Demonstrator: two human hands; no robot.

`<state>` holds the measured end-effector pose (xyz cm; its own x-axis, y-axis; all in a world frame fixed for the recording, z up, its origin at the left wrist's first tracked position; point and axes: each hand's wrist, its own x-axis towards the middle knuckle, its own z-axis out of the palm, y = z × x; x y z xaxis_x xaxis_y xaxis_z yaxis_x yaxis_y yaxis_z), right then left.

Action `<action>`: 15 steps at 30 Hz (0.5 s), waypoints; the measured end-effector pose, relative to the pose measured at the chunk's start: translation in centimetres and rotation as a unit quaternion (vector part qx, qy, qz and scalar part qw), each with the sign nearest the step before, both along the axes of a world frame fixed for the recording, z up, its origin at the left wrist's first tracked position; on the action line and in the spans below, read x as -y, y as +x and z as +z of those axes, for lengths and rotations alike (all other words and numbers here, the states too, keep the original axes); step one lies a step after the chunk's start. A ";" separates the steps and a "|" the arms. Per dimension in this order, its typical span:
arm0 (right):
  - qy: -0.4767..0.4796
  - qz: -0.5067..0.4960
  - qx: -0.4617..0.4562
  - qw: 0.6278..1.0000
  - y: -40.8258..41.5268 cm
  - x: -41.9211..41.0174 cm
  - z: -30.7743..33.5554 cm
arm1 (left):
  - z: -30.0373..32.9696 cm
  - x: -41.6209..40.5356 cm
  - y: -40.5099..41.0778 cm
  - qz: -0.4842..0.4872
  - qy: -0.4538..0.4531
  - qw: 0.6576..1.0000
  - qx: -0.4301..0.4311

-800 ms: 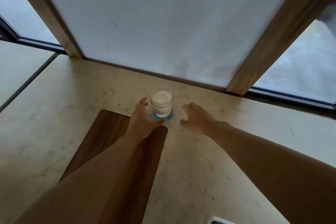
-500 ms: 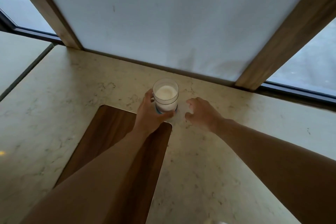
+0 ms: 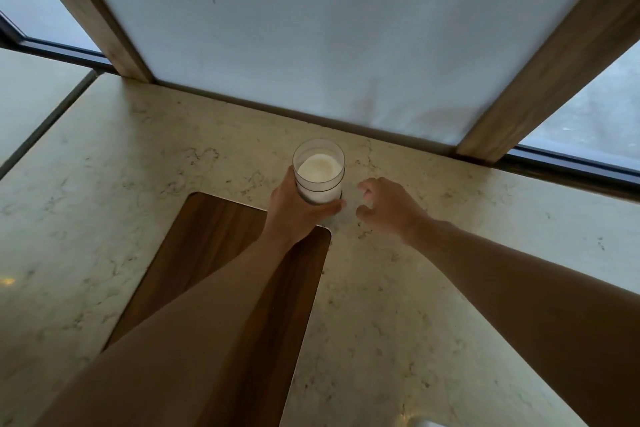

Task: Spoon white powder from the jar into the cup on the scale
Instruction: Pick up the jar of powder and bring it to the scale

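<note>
A clear glass jar (image 3: 319, 174) holding white powder stands on the marble counter (image 3: 398, 305) near the back wall. My left hand (image 3: 294, 211) is wrapped around the jar's lower part, thumb across the front. My right hand (image 3: 388, 206) hovers just to the right of the jar with curled, spread fingers, holding nothing and not touching the glass. No cup, scale or spoon can be made out in this view.
A dark wooden board (image 3: 194, 253) is set into the counter under my left forearm. A white panel (image 3: 311, 28) framed by wooden posts rises behind the jar. A white object's edge (image 3: 427, 422) peeks in at the bottom.
My left hand closed around the jar, which it only approached before. The blue base seen under the jar earlier is now hidden. My right hand stayed beside the jar.
</note>
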<state>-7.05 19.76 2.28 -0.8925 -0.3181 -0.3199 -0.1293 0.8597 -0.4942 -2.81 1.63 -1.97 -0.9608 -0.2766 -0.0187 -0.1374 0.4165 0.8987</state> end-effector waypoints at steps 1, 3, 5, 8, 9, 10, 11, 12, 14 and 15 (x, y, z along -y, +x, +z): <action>-0.001 0.002 0.001 1.000 0.0 0.0 0.0 | 0.0 0.0 0.0 0.000 -0.003 1.000 0.001; 0.001 0.004 0.003 1.000 0.1 -0.1 0.1 | -0.1 0.2 -0.1 -0.003 -0.010 1.000 0.004; 0.006 0.007 0.003 1.000 0.2 -0.1 0.3 | -0.1 0.3 -0.2 -0.009 -0.019 1.000 0.005; -0.001 0.010 0.000 1.000 0.4 0.0 0.7 | 0.0 0.3 -0.1 -0.011 -0.024 1.000 0.001; -0.004 0.010 -0.001 1.000 0.5 -0.1 0.9 | 0.1 0.3 0.0 -0.012 -0.025 1.000 0.001; -0.006 0.008 -0.002 1.000 0.6 -0.1 1.1 | 0.1 0.2 0.1 -0.015 -0.028 0.999 0.001; -0.008 0.006 -0.003 1.000 0.8 -0.2 1.2 | 0.2 0.2 0.2 -0.018 -0.032 0.999 0.000; -0.009 0.005 -0.005 1.000 0.9 -0.3 1.4 | 0.2 0.1 0.5 -0.019 -0.034 0.999 -0.002; -0.008 0.001 -0.012 1.000 1.2 -0.7 1.9 | 0.5 0.0 1.1 -0.023 -0.037 0.999 -0.011; -0.007 -0.001 -0.014 1.000 1.4 -0.9 2.0 | 0.7 -0.1 1.4 -0.025 -0.038 0.999 -0.016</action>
